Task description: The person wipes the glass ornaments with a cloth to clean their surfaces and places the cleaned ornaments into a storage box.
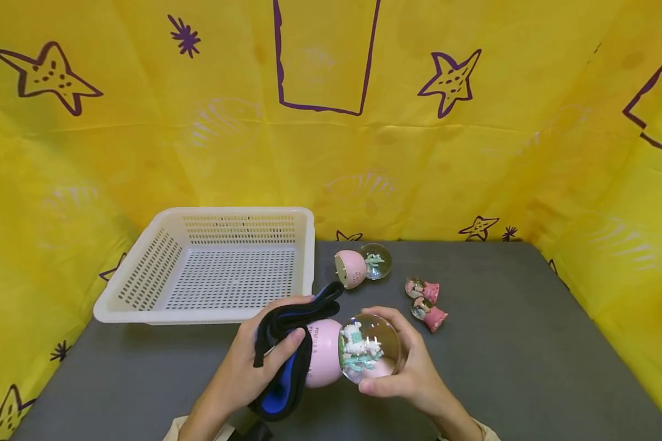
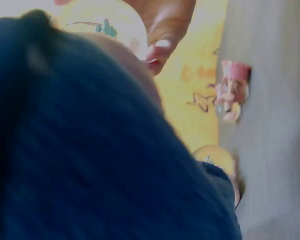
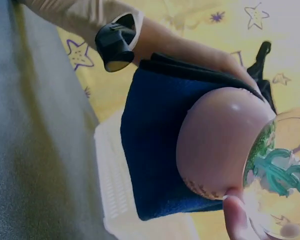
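Observation:
Over the table's near side, my right hand (image 1: 415, 361) grips the glass ball of a snow globe (image 1: 324, 355). Inside the ball are white animal figures and a green cactus; its base is pink with lettering. My left hand (image 1: 243, 364) holds a folded blue cloth with black edging (image 1: 278, 395) around the base's end, thumb on top. In the left wrist view the cloth (image 2: 100, 145) hides most of the base. The right wrist view shows the cloth (image 3: 150, 135) wrapped behind the rounded pink base (image 3: 215, 140).
A white perforated plastic basket (image 1: 303, 294) stands at the back left. Beside it a second pink snow globe (image 1: 351, 269) lies on its side on the grey table (image 1: 507, 343). Two small pink globe figurines (image 1: 431, 289) lie to its right. Yellow patterned cloth (image 1: 331, 153) surrounds the table.

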Demonstrator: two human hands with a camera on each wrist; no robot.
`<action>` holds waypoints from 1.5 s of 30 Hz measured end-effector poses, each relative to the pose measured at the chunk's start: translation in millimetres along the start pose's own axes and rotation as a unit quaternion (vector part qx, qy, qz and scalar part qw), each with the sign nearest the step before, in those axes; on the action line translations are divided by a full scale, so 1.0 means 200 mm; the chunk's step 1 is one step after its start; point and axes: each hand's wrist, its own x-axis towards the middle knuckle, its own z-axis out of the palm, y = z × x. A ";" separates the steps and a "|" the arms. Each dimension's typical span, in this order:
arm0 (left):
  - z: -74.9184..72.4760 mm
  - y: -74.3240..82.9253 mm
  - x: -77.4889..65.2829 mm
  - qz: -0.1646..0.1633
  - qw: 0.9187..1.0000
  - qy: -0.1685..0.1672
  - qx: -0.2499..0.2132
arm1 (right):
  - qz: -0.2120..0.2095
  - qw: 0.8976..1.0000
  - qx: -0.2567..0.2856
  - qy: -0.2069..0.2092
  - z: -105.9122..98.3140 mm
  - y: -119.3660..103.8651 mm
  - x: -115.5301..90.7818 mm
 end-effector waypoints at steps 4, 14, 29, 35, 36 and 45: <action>-0.01 0.01 0.00 0.076 0.995 -0.014 0.067 | -0.006 0.999 -0.040 0.007 0.01 0.00 0.01; -0.07 0.06 -0.02 0.071 0.984 -0.057 0.155 | -0.011 0.993 -0.116 0.013 0.06 0.02 0.00; -0.18 0.00 -0.02 0.012 0.995 -0.053 0.084 | -0.124 0.980 -0.152 -0.014 0.09 -0.03 0.14; -0.29 0.00 -0.03 0.001 0.996 0.030 0.081 | -0.173 0.974 -0.137 -0.042 0.08 -0.04 0.26; -0.31 0.01 -0.03 -0.016 0.996 0.053 0.075 | -0.174 0.975 -0.134 -0.039 0.08 -0.05 0.29; -0.39 0.06 -0.06 -0.057 0.963 0.265 -0.001 | -0.087 0.976 -0.183 0.078 0.07 -0.02 0.49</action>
